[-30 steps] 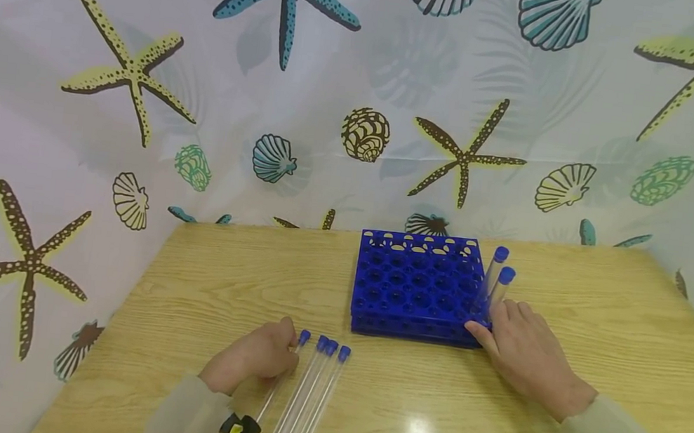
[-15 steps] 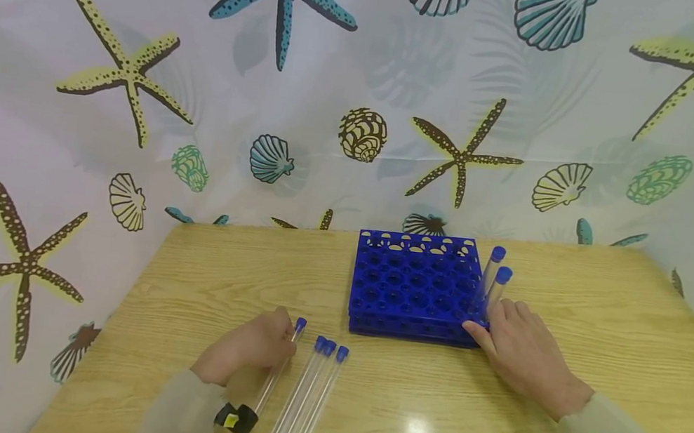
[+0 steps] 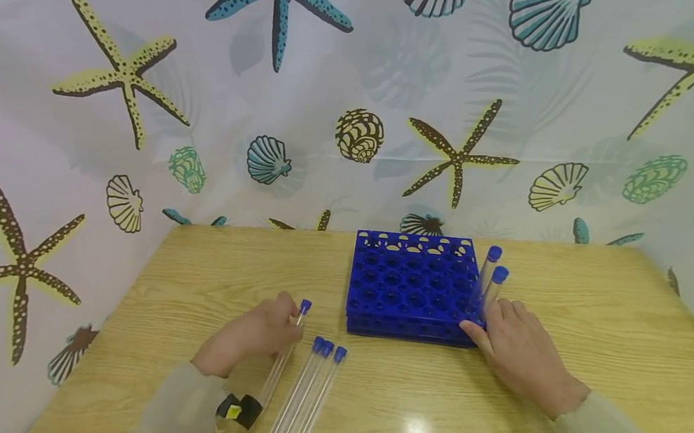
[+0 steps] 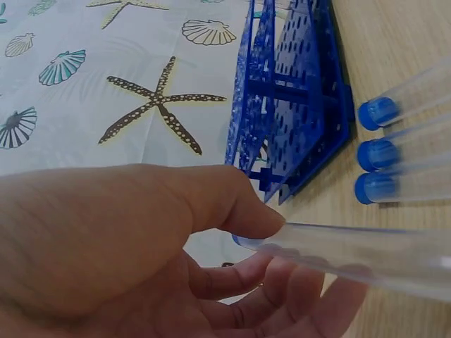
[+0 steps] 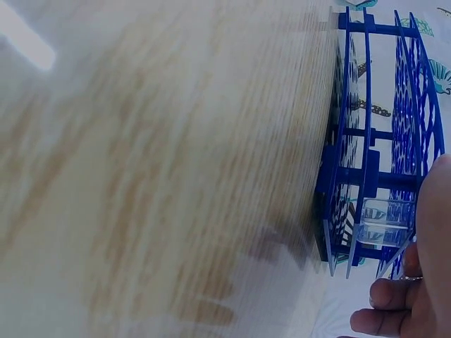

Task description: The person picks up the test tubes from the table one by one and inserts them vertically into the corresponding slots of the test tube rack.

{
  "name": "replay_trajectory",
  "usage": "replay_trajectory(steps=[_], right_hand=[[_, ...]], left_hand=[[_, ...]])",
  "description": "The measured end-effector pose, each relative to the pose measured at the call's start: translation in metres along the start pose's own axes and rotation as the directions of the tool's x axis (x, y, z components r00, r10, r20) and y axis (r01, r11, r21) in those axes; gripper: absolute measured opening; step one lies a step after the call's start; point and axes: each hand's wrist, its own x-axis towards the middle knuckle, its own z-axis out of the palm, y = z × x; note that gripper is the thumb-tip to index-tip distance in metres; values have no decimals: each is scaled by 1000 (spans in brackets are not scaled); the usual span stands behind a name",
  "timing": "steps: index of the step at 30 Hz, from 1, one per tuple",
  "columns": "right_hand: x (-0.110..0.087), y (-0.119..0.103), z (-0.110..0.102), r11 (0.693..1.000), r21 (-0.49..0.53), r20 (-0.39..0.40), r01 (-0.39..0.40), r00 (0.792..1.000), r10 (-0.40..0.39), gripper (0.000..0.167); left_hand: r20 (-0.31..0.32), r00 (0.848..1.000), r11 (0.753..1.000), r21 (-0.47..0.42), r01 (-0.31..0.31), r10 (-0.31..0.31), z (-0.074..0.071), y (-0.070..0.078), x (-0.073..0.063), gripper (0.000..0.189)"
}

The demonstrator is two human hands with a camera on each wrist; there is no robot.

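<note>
Between thumb and fingers my left hand [image 3: 255, 334] pinches a clear test tube [image 4: 366, 257] near its blue cap; the tube slants, cap end farthest from me. Three more capped test tubes [image 3: 306, 399] lie side by side on the table, just right of that hand. A blue test tube rack [image 3: 402, 326] stands farther back. My right hand [image 3: 523, 355] grips its front right corner, the thumb on the front edge and the fingers along the side. Two capped tubes [image 3: 494, 288] stand in the rack's right end; the right wrist view shows their lower ends [image 5: 386, 222] between the tiers.
Everything lies on a wood-grain table [image 3: 240, 262]. A white cloth [image 3: 310, 85] printed with starfish and shells hangs behind it and at the sides. The rack's other visible holes hold no tubes.
My left hand has lifted the leftmost tube off the table and moved it slightly away from me, its cap rising. The right hand stays at the rack's corner.
</note>
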Motion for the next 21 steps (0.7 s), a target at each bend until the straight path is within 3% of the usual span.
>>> replay_trajectory(steps=[9,21], right_hand=[[0,-1,1,1000,-3,-4,1,1000,-1,41],[-1,-3,-1,1000,-10,-18,1,1000,-1,41]], left_hand=[[7,996,996,-27,-89,89,-8,14,3,13],[-37,981,981,-34,-192,191,-14,34,11,23]])
